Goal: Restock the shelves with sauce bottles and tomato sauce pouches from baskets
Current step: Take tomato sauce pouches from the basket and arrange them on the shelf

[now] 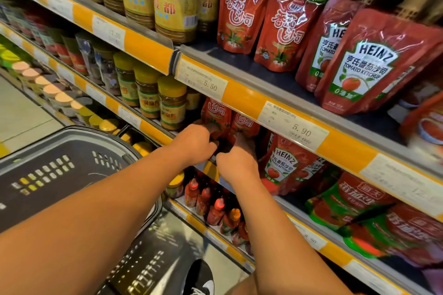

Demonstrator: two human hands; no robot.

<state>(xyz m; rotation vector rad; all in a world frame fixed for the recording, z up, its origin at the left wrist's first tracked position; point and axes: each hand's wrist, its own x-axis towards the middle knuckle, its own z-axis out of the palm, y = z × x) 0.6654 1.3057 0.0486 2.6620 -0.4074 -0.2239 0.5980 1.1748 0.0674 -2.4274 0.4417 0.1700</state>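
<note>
Store shelves edged with yellow price strips [249, 99] hold glossy, crinkled red tomato sauce pouches [217, 117] on the middle tier, where the left hand [195, 142] and right hand [236, 164] each curl their fingers round a pouch's soft lower edge. Beside them stand ridged plastic jars [171, 103]; a grey slotted basket [72, 163] sits below left.

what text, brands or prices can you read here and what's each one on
"HEINZ TOMATO KETCHUP": upper-shelf pouch
"HEINZ": middle-shelf pouch beside the right hand
"5.50": left price tag
"5.90": next price tag
"12.00": blurred top-rail tag, uncertain
Chinese lettering on the jars and on the pouches the left hand grips: not transcribed
Other tags: too blurred
</note>
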